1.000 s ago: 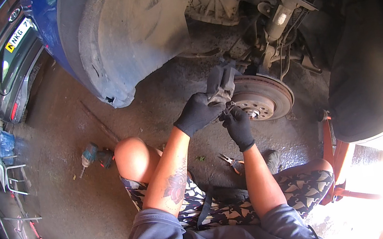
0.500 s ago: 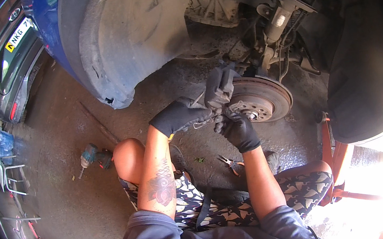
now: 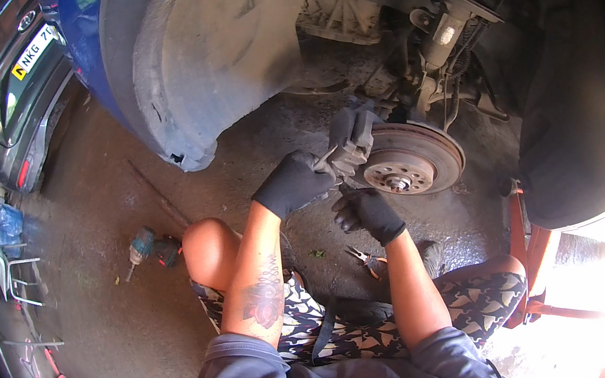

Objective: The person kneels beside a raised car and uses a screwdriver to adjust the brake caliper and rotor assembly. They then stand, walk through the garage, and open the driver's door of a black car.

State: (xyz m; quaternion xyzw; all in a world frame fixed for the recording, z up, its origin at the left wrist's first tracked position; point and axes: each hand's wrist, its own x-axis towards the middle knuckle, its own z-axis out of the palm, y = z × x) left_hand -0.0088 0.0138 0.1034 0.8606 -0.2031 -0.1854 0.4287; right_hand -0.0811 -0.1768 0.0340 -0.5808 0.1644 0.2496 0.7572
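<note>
I sit on the ground in front of a raised blue car's open wheel arch [image 3: 211, 57]. My left hand [image 3: 294, 182], in a black glove, grips the grey brake caliper [image 3: 351, 138] at the left edge of the rusty brake disc [image 3: 413, 164]. My right hand [image 3: 366, 213], also in a black glove, is curled just below the caliper, its fingers closed; whether it pinches a small part is too small to tell. The strut and spring [image 3: 449, 27] rise behind the disc.
Orange-handled pliers [image 3: 365, 258] lie on the ground by my right forearm. A cordless drill [image 3: 147, 249] lies left of my knee. A red jack stand [image 3: 531, 267] is at the right under the dark wheel arch. A grey car [image 3: 19, 95] is parked far left.
My left hand shifted slightly along the caliper, which stays at the disc's left edge. My right hand has dropped from the caliper to just below it.
</note>
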